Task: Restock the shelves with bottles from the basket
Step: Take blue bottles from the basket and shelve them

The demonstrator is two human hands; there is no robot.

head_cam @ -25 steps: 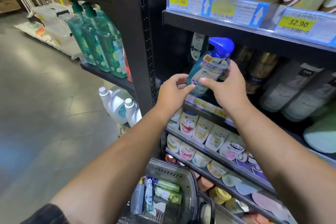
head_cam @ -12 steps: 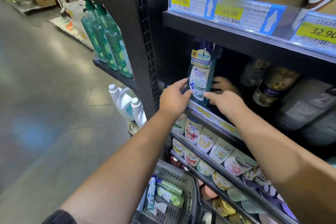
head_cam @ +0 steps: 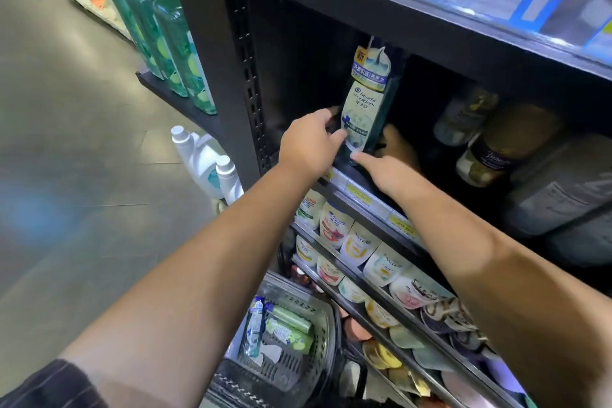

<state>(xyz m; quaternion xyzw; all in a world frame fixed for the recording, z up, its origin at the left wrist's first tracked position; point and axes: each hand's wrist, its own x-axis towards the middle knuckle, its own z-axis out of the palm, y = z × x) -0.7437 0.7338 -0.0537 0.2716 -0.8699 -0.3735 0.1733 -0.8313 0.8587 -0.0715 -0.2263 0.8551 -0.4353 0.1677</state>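
Now the bottle point(head_cam: 364, 103) stands upright on the shelf point(head_cam: 351, 175); left hand point(head_cam: 308, 142) pinches its lower edge, right hand point(head_cam: 387, 172) fingers extended beside its base. Best square the label forward, then release gently.

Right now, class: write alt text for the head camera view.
Two bare hands, left hand and right hand, steady an upright dark shampoo bottle with a pale label on a black shelf; a grey mesh basket sits below.

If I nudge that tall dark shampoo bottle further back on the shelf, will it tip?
Possibly: the tall dark shampoo bottle with the pale label stands upright and looks narrow for its height. Its glossy plastic may be slippery. The left hand steadying its lower side probably helps; push low.
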